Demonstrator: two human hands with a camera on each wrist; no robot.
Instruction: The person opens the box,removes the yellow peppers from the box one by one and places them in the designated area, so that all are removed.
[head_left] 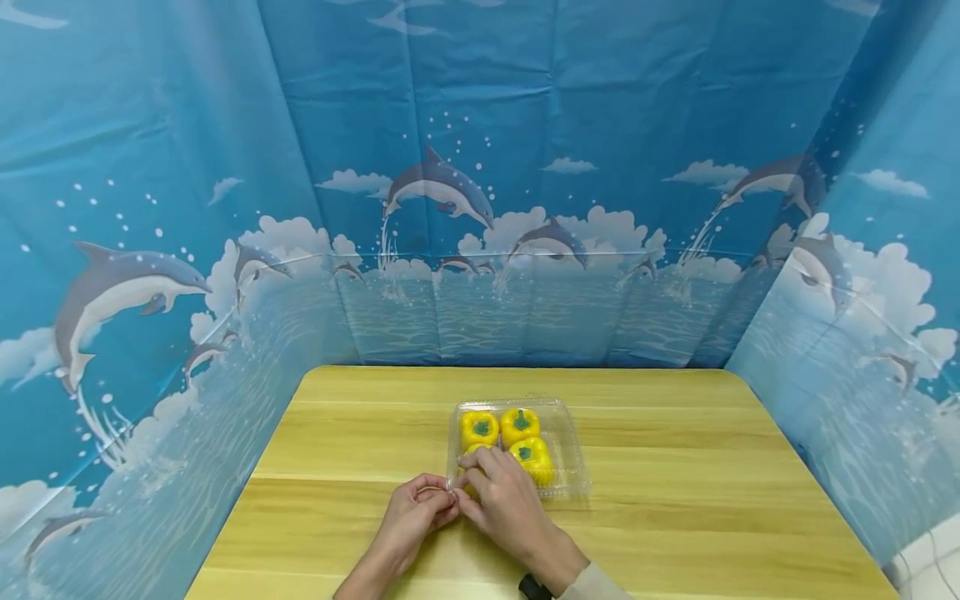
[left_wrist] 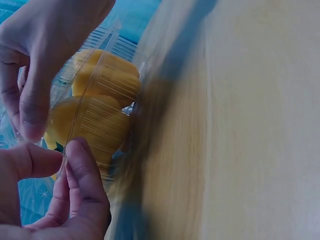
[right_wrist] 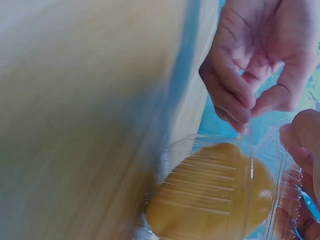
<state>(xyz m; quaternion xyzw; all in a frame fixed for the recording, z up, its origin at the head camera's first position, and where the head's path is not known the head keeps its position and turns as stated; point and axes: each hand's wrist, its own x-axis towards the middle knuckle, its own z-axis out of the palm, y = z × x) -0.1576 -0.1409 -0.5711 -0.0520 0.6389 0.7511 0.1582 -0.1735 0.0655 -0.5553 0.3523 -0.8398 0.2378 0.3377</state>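
My left fingers (left_wrist: 87, 172) pinch a corner of box (head_left: 566, 454), peppers (head_left: 533, 462) inside; right fingers (head_left: 480, 458) at its edge, can't tell grip

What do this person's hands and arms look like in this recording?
The left hand is ungloved, with no sleeve showing on its forearm. The right hand is also ungloved; a pale beige sleeve and a black item, perhaps a strap, show at its wrist.
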